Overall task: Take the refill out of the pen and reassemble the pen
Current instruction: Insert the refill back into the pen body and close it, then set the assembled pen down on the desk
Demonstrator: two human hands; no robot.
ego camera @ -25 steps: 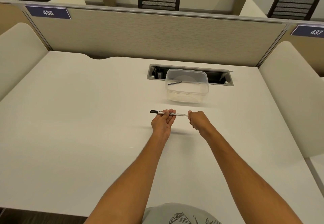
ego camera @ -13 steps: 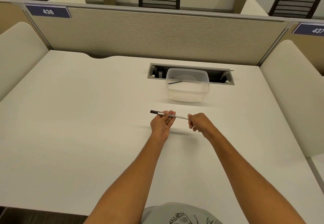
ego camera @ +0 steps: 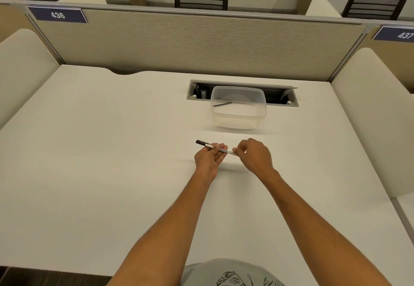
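Both hands hold one pen [ego camera: 216,148] a little above the white desk [ego camera: 112,173]. The left hand [ego camera: 208,159] is palm up, its fingers curled loosely around the middle of the pen, and the black cap end sticks out to the left. The right hand [ego camera: 254,154] is closed, pinching the white right end with its fingertips. Behind the hands stands a clear plastic container [ego camera: 238,109], with a thin dark stick [ego camera: 222,104] lying inside it.
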